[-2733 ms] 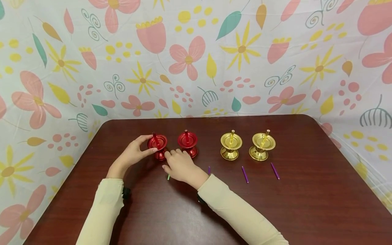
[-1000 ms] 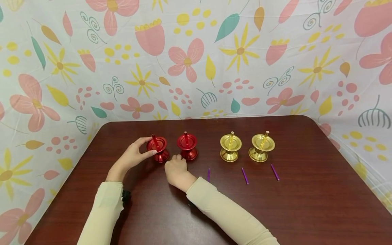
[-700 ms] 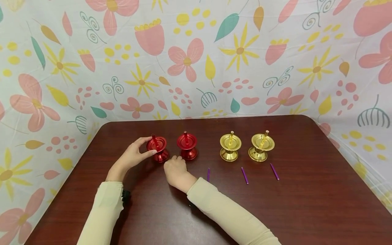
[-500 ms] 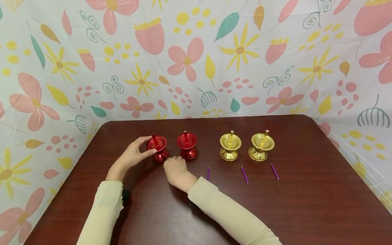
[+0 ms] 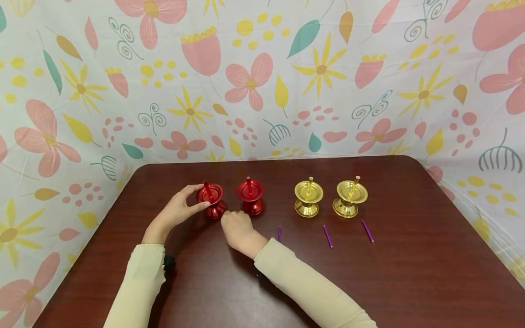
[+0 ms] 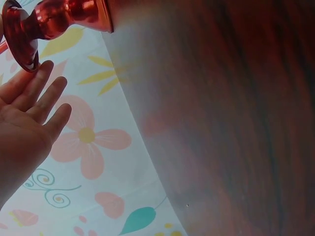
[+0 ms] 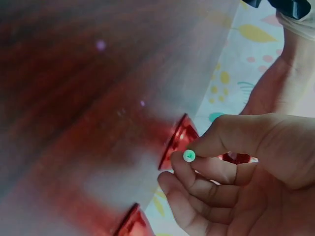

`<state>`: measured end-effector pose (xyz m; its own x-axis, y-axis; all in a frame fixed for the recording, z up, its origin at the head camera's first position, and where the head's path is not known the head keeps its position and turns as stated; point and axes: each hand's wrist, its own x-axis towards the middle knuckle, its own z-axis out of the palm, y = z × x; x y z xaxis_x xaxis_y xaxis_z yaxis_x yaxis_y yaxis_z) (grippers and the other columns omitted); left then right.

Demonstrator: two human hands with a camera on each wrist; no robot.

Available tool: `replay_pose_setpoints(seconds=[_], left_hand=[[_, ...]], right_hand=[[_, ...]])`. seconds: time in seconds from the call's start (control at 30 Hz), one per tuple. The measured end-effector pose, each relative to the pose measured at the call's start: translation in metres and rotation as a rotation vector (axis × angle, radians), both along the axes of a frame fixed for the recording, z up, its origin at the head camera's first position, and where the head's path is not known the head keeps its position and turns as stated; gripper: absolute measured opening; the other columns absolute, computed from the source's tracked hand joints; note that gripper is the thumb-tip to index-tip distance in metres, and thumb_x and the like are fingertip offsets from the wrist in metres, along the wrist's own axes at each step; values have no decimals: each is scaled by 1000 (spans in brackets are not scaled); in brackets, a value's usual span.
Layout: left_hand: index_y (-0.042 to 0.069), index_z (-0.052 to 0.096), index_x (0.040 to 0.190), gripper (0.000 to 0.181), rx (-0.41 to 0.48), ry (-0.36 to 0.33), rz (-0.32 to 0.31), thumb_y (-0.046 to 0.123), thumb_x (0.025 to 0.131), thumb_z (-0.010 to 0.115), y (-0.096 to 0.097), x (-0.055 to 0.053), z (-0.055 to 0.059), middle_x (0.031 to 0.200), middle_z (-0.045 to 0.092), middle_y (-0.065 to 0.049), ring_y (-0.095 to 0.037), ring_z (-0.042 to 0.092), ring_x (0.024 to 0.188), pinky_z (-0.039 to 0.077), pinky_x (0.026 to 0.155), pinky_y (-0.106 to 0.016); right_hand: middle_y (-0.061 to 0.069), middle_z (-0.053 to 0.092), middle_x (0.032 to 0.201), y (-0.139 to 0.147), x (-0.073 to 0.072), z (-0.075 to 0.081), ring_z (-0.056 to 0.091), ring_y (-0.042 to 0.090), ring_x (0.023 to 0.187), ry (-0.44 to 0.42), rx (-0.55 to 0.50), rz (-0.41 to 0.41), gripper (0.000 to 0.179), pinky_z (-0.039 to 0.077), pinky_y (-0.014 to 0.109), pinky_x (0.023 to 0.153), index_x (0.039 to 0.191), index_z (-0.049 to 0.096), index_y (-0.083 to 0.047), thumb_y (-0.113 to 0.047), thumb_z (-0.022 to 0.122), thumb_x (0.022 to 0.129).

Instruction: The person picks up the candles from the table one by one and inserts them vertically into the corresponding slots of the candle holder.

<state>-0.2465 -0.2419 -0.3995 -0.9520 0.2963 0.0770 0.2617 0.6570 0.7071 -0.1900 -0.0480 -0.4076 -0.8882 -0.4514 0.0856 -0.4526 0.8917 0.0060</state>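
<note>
Head, wrists: left hand (image 5: 174,212) grips red holder (image 5: 215,208), tube (image 5: 207,188) inside; right hand (image 5: 241,231) pinches stick (image 7: 189,156).

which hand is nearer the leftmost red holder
Left. The left hand grips the leftmost red holder near its top; the right hand, pinching a green stick, is on its near side, to the right.

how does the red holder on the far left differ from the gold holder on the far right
The red holder is shiny red, the gold holder shiny gold. The left hand grips the red holder by its dish, while neither hand touches the gold holder. In the head view, the red holder's tube slants left, the gold holder's right. Both have flared bases.
</note>
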Motion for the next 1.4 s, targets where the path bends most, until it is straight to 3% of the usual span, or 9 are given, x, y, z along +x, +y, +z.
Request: replay_pose_setpoints(seconds=[0.2, 0.43, 0.6, 0.73, 0.83, 1.0, 1.27, 1.4], left_hand=[[5, 43, 143, 70, 23, -7, -7, 28, 84, 75, -1, 0, -2, 143, 43, -20, -40, 35, 134, 29, 107, -59], [4, 44, 142, 69, 24, 7, -10, 27, 85, 75, 0, 0, -2, 142, 44, -20, -39, 36, 133, 28, 108, -59], [4, 44, 142, 69, 29, 3, -9, 28, 85, 75, 0, 1, -2, 142, 44, -19, -39, 36, 134, 27, 108, -59], [3, 44, 141, 68, 25, 12, -10, 27, 85, 75, -1, 1, -2, 142, 45, -20, -38, 37, 133, 28, 108, -58], [2, 45, 141, 68, 23, 22, -21, 26, 85, 75, -1, 1, 0, 141, 45, -20, -39, 38, 132, 29, 108, -58], [1, 45, 140, 68, 25, 30, -32, 26, 85, 75, -2, 0, 0, 141, 45, -20, -40, 39, 130, 30, 107, -58], [0, 46, 139, 66, 11, 56, -35, 25, 85, 75, -1, -1, 0, 139, 48, -20, -37, 42, 129, 31, 107, -55], [0, 47, 138, 65, 15, 54, -36, 25, 85, 75, -1, -2, 0, 139, 48, -20, -37, 42, 129, 31, 107, -56]], right_hand=[[8, 65, 79, 4, -2, 5, 62, 20, 70, 143, -32, 28, 5, 53, 30, 62, 90, 62, -6, -11, 64, 89], [5, 60, 81, 7, -3, 16, 59, 19, 72, 269, -12, 83, 22, 50, 28, 63, 97, 61, -7, -18, 73, 83], [6, 60, 87, 6, -4, 24, 59, 19, 75, 316, -7, 110, 25, 50, 27, 66, 101, 66, -7, -20, 74, 81], [8, 60, 92, 6, -6, 32, 59, 20, 78, 301, -54, 126, 31, 51, 28, 67, 106, 66, -6, -18, 75, 79], [8, 60, 92, 6, -11, 38, 60, 20, 77, 280, -165, 143, 26, 53, 29, 67, 105, 64, -5, -14, 73, 82], [9, 58, 92, 7, -23, 45, 63, 20, 76, 160, -470, 191, 9, 55, 29, 66, 100, 61, -4, -8, 63, 92], [10, 64, 97, 2, -40, 52, 63, 19, 85, -48, -907, 216, 12, 52, 23, 78, 102, 59, -2, -5, 63, 92], [11, 65, 95, -2, -47, 51, 65, 20, 85, -78, -1068, 201, 12, 52, 20, 77, 101, 58, -1, -3, 64, 91]])
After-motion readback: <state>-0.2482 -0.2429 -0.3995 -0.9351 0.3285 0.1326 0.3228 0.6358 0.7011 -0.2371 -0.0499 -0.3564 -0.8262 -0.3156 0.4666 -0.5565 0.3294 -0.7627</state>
